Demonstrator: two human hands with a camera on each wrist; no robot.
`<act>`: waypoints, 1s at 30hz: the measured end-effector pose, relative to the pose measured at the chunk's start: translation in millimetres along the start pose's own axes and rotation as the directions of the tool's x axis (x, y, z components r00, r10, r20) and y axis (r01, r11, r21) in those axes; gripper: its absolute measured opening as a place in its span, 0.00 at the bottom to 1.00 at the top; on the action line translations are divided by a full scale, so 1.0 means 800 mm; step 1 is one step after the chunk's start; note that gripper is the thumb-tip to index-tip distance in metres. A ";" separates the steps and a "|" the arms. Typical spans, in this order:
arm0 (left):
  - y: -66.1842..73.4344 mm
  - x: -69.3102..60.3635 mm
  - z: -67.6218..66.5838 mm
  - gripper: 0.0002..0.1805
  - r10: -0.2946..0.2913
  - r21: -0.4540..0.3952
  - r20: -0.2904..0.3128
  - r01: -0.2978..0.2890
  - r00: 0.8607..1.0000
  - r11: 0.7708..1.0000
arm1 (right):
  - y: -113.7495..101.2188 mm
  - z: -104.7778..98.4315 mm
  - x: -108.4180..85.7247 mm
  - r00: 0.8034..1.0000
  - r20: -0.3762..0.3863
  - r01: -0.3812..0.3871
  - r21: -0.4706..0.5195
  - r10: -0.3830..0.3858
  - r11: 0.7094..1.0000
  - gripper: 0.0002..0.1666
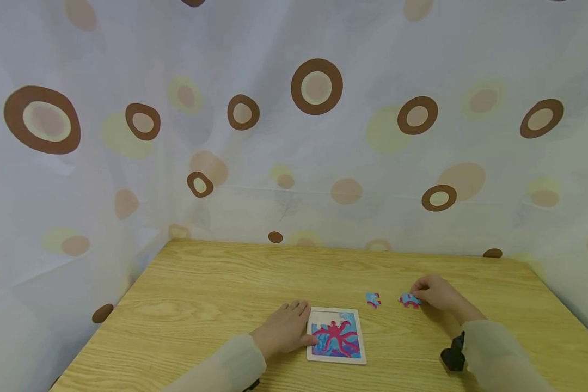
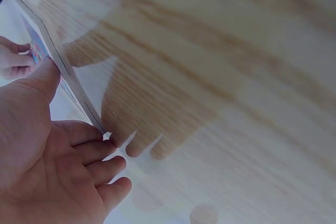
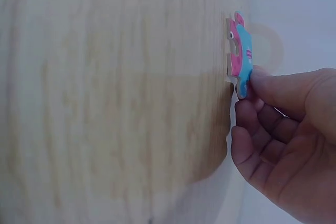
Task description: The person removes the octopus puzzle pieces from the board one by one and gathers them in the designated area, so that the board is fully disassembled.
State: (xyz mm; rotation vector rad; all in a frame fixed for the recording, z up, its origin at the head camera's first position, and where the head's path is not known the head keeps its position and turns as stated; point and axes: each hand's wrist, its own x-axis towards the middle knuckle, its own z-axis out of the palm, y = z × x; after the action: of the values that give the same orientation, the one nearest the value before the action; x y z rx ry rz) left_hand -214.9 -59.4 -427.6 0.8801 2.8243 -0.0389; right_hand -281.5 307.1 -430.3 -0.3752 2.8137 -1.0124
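At the left edge of a square octopus jigsaw puzzle (image 1: pixel 351 354) lies my left hand (image 1: pixel 283 328). Its thumb (image 2: pixel 44 80) rests over the puzzle's border, and the other fingers lie along the edge, fairly straight. Part of the octopus picture is filled, while bare backing shows at its upper left. To the right, my right hand (image 1: pixel 436 294) pinches a blue and pink puzzle piece (image 3: pixel 242 51) between thumb and fingers, close to the tabletop. In the head view that piece (image 1: pixel 408 299) shows beyond the fingertips. Another puzzle piece (image 1: pixel 373 299) lies between it and the board.
The wooden table (image 1: pixel 215 283) reaches back to a pale curtain (image 1: pixel 264 207) with brown and cream ovals, which also hangs along both sides. A black wrist device (image 1: pixel 453 356) sits beside the right sleeve (image 1: pixel 495 348).
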 end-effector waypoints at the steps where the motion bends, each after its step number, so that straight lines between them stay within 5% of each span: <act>1: 0.000 0.000 -0.001 0.41 0.000 -0.001 0.002 0.000 1.000 1.000 | 0.000 0.000 0.000 1.000 0.000 0.005 -0.007 -0.005 1.000 0.07; 21: 0.001 0.001 0.000 0.41 0.009 0.034 -0.010 -0.008 1.000 0.999 | -0.005 -0.002 0.001 1.000 -0.002 0.021 -0.049 -0.021 0.999 0.06; 30: 0.000 0.000 0.000 0.41 0.007 0.022 -0.006 -0.007 1.000 1.000 | -0.053 0.013 0.005 0.990 -0.020 0.141 -0.026 -0.141 0.990 0.09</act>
State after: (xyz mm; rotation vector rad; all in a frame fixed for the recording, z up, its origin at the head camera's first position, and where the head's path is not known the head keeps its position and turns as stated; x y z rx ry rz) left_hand -215.2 -59.2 -427.8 0.8967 2.8311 -0.0670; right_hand -274.9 268.4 -411.5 -0.5766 2.8557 -1.0139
